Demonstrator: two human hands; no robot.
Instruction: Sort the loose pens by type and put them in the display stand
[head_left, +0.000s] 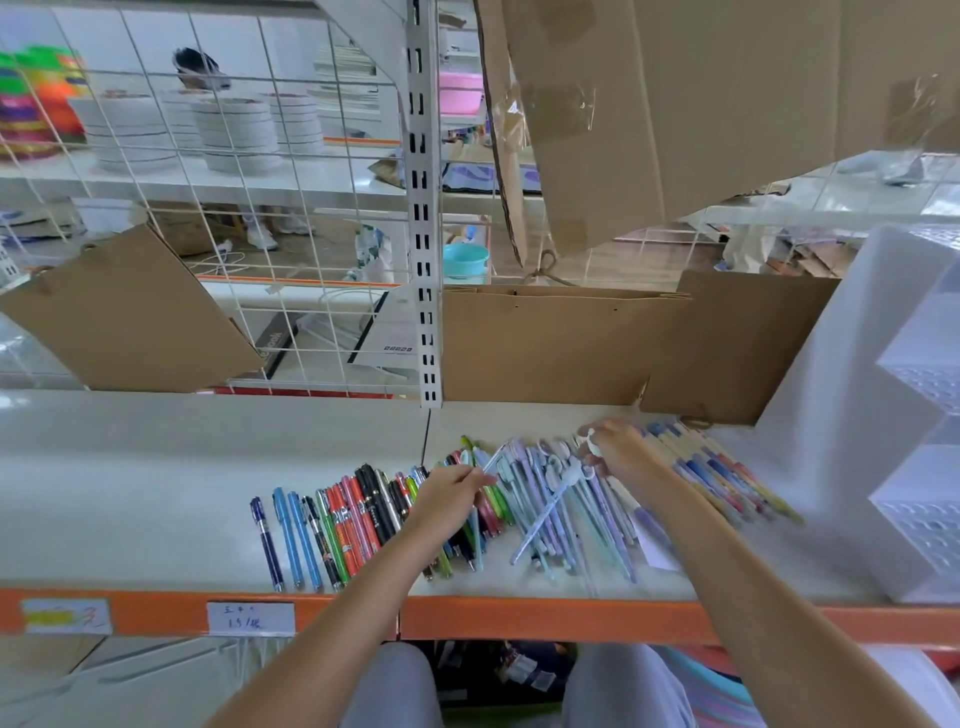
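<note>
While the pens lie spread across the shelf, nothing has yet reached the stand.
Pens: a loose row on the shelf (156, 493), bright capped ones (332, 525) to the left, pale thin ones (566, 514) in the middle, cream patterned ones (722, 478) to the right.
Left hand (449, 493): fingers curled, pinching one thin pale pen (493, 457) near its end, lifted clear of the row.
Right hand (621, 452): down on the pale group, fingers bent around a small white topper; whether it grips a whole pen I cannot tell.
Stand (852, 415): white, stepped, holed tiers, just beside the cream pens at the shelf's right end.
Handling: I judge the pens light, stiff and smooth, likely to roll or slip off each other in a heap. The toppers look delicate.
Where to hold: mid-barrel, between thumb and two fingers, rather than by a topper or clip.
Stage: sorting seems well along, since like lies with like; filling the stand looks not yet begun.
Behind: cardboard sheets (561, 343) against a wire grid (208, 156).
</note>
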